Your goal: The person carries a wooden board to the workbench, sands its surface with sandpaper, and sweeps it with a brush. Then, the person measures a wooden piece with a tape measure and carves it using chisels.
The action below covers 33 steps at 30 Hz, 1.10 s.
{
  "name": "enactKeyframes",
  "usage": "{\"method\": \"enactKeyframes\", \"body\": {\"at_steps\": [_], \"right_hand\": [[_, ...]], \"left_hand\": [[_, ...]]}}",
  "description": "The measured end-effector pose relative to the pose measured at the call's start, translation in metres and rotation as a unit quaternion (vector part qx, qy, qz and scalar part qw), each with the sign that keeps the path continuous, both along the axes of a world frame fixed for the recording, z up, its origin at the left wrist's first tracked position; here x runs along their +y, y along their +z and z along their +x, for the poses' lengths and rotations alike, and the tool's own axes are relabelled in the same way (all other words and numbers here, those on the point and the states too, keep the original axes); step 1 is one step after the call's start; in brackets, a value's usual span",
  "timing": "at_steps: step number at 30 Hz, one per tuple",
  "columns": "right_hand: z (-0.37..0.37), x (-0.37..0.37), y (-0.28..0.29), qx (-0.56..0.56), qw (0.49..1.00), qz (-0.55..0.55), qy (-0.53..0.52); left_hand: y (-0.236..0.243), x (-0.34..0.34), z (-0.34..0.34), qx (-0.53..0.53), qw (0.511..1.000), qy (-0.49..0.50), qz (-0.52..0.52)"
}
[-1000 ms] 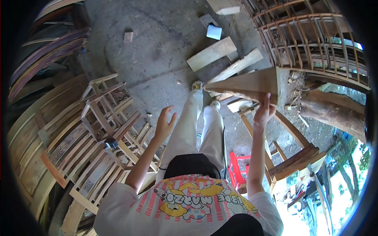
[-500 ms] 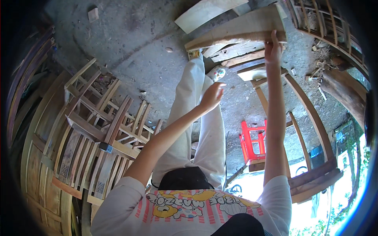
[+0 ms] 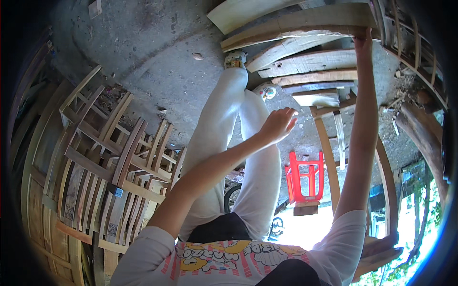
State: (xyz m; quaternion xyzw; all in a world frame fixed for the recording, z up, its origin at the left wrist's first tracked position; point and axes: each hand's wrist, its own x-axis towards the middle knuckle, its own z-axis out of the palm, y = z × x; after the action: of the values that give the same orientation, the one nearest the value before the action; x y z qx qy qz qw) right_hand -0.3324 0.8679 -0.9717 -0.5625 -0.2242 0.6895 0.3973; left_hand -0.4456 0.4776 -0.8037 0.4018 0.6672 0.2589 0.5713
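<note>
A long, slightly curved wooden plank (image 3: pixel 305 25) lies across the top of the view. My right hand (image 3: pixel 363 44) reaches far forward with its fingers wrapped over the near edge at the plank's right end. My left hand (image 3: pixel 277 126) hovers in front of my knees, fingers loosely apart and nothing in it. Just nearer than the held plank are several other boards, among them a pale cracked board (image 3: pixel 310 63). A short, light wooden block (image 3: pixel 317 97) sits at the near side of these boards.
Stacked wooden chair frames (image 3: pixel 119 143) fill the left side, with panelled wood (image 3: pixel 36 205) beyond them. A red plastic stool (image 3: pixel 305 178) stands between my legs and right arm. A log (image 3: pixel 422 126) lies at the far right. Another pale plank (image 3: pixel 248 13) lies beyond the held one.
My right hand has moved forward and to the right, with the plank's held end shifting right and its broad face now narrower. My left hand has drifted right.
</note>
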Motion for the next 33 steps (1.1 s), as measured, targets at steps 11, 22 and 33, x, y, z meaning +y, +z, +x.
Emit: {"method": "enactKeyframes", "body": {"at_steps": [11,22,33], "right_hand": [[0.001,0.053,-0.073,-0.058,0.997,-0.043,-0.03],[0.002,0.093,-0.117,-0.033,0.994,0.082,-0.056],[-0.011,0.09,-0.097,-0.037,0.997,0.029,-0.053]], "left_hand": [[-0.01,0.024,-0.011,0.062,0.996,0.015,-0.061],[-0.008,0.043,-0.007,0.077,0.994,-0.012,-0.076],[-0.005,0.047,0.01,0.07,0.997,-0.003,-0.044]]}}
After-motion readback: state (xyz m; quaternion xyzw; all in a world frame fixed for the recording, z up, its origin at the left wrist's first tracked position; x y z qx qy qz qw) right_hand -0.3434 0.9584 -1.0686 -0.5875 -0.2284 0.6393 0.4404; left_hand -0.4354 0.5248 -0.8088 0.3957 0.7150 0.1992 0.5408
